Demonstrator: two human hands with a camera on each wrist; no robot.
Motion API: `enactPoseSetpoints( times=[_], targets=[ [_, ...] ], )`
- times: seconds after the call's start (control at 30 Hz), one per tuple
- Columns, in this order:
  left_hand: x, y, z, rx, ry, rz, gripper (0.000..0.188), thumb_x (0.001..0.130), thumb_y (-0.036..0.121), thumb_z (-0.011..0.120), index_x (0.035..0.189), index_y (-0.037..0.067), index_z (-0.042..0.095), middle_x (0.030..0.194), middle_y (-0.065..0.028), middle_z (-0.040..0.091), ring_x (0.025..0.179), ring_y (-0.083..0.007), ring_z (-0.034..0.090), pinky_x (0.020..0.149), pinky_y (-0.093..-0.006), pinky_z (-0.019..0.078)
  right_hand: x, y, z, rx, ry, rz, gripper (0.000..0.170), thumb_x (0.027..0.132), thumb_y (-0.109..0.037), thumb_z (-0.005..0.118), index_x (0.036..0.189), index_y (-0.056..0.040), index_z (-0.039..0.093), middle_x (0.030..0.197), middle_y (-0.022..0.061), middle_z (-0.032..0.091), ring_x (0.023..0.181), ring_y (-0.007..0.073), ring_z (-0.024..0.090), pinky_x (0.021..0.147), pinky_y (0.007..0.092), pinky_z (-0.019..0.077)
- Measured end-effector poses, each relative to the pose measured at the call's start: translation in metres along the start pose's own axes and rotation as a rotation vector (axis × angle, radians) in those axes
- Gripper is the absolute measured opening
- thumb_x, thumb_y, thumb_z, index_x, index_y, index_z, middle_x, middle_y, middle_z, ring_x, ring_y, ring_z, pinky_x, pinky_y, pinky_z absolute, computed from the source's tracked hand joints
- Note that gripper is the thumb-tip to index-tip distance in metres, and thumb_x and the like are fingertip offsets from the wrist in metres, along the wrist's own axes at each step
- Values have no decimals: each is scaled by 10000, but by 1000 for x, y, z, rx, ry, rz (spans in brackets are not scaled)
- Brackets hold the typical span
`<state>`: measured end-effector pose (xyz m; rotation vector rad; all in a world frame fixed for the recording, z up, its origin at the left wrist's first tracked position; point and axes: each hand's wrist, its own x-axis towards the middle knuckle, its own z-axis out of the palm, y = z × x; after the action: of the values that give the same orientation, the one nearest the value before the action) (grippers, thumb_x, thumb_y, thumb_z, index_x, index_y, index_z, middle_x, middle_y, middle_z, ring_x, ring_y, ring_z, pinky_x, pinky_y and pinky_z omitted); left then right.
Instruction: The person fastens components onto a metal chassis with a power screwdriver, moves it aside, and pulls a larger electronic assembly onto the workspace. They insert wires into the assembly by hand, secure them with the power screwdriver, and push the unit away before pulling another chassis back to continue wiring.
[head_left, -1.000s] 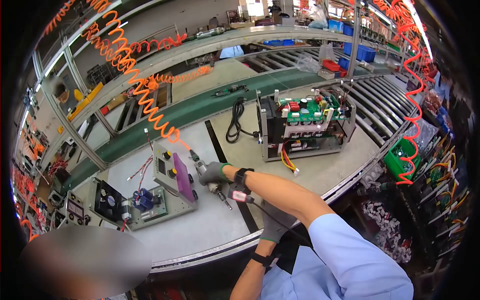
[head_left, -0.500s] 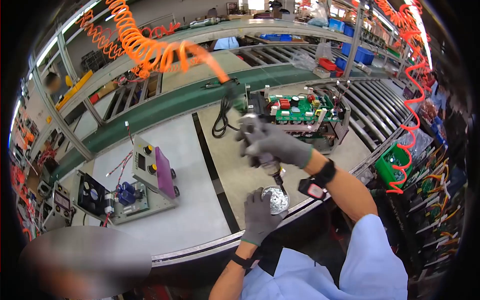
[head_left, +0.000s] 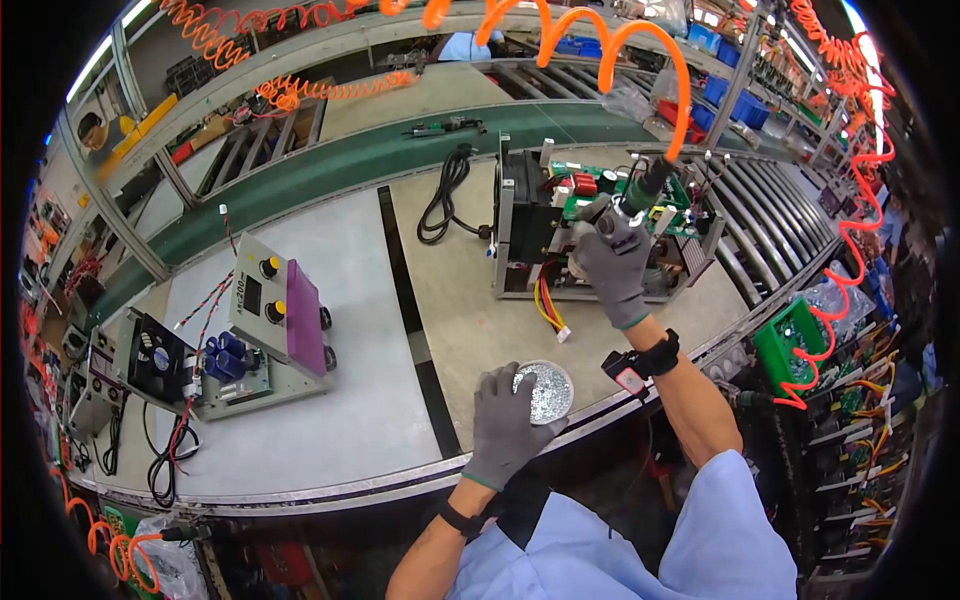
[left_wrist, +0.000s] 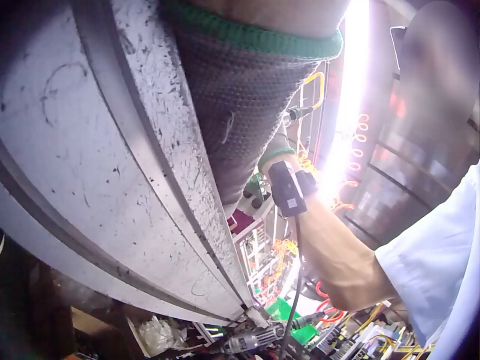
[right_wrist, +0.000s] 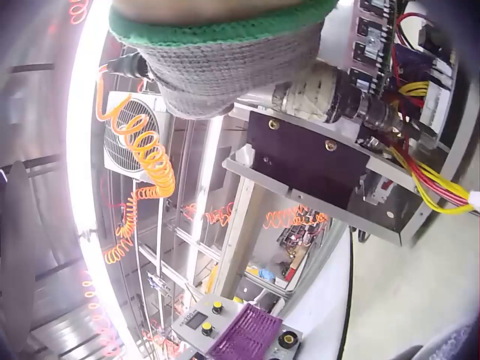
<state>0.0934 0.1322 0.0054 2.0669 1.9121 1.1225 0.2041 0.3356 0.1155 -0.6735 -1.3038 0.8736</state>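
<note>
Open-sided grey metal chassis (head_left: 504, 235): upright ahead of me, green circuit board (head_left: 570, 208) mounted high, red-and-yellow wires (head_left: 547, 308) trailing out front.
Beige-and-silver cylindrical metal driver (right_wrist: 311, 94): in my grip, dark nose toward chassis interior.
Round white-rimmed dish (head_left: 572, 388): level, held by me, filled with small silvery pieces (head_left: 548, 396).

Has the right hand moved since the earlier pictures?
Yes, rightward: in the head view, the right hand has gone from beside the purple-fronted unit to the open unit.
</note>
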Motion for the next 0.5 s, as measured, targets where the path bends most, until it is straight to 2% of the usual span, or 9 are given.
enactPoseSetpoints(
  times=[0.13, 0.23, 0.37, 0.4, 0.5],
  targets=[
    [2, -2, 0, -27, 7, 6, 716, 646, 396, 916, 1192, 25, 639, 1320, -242, 563, 1205, -439, 507, 1021, -554, 441, -16, 12, 13, -83, 69, -201, 220, 811, 5, 771, 874, -61, 571, 779, -44, 581, 702, 61, 539, 643, 253, 469],
    [4, -1, -2, -28, -13, -6, 719, 646, 389, 919, 1198, 28, 632, 1322, -238, 562, 1216, -442, 502, 1039, -554, 427, -14, 19, 12, -225, 74, -295, 224, 811, -20, 787, 873, -64, 576, 783, -30, 588, 699, 74, 540, 633, 267, 453],
    [4, -4, -1, -48, -25, -21, 740, 642, 386, 922, 1216, 33, 618, 1333, -231, 548, 1231, -442, 492, 1050, -556, 417, -13, 21, 11, -229, 65, -279, 213, 811, -36, 795, 889, -59, 598, 787, -24, 596, 702, 89, 550, 648, 277, 462],
    [4, -3, -2, -51, -32, -27, 744, 640, 385, 922, 1220, 34, 615, 1337, -228, 544, 1235, -440, 490, 1051, -557, 417, -13, 30, 8, -208, 82, -235, 215, 807, -47, 800, 898, -59, 606, 799, -28, 603, 708, 83, 557, 649, 270, 465],
    [4, -4, -1, -51, -58, -40, 745, 636, 380, 924, 1222, 37, 617, 1348, -223, 534, 1248, -437, 484, 1060, -560, 412, -17, 29, 7, -259, 148, -261, 217, 805, -54, 804, 919, -56, 619, 823, -30, 618, 714, 70, 563, 652, 260, 473]
  ],
)
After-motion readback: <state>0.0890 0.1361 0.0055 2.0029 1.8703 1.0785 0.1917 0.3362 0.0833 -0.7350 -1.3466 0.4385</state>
